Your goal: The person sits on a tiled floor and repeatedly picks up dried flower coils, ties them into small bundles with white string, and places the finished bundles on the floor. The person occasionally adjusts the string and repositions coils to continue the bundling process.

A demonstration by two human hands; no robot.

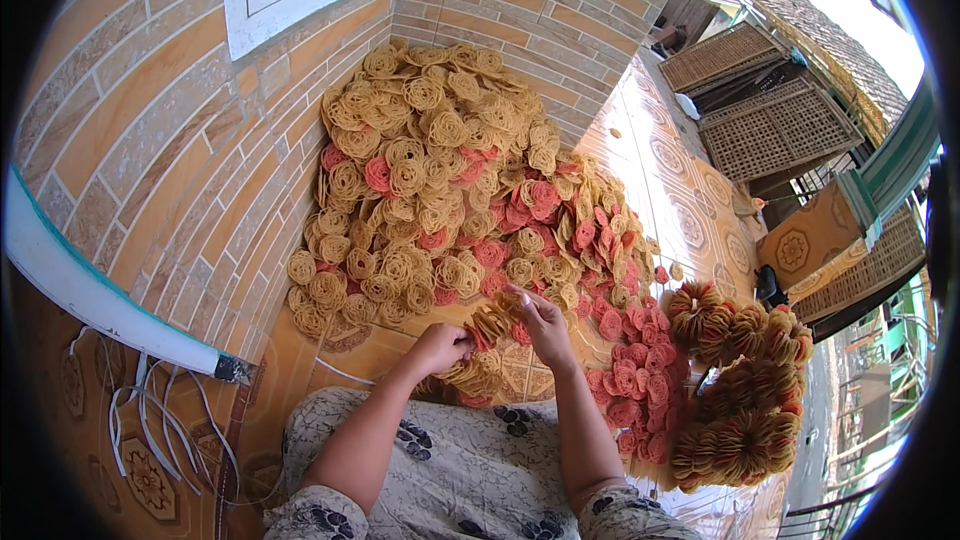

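Observation:
A short row of thin, rosette-shaped dried crackers, mostly yellow with some red, hangs between my two hands above my lap. My left hand is closed at the row's near left end, its fingers curled inward. At the far end my right hand pinches the row between thumb and fingers; any string through it is too small to see. More yellow crackers lie just under my hands, by the patterned cloth over my lap. Ahead rises a big heap of yellow crackers mixed with red ones.
Red crackers lie spread at my right, beside thick bundles of packed crackers. White strips trail over the tiles at lower left. Brick-patterned walls meet behind the heap. Woven racks lean at the far right.

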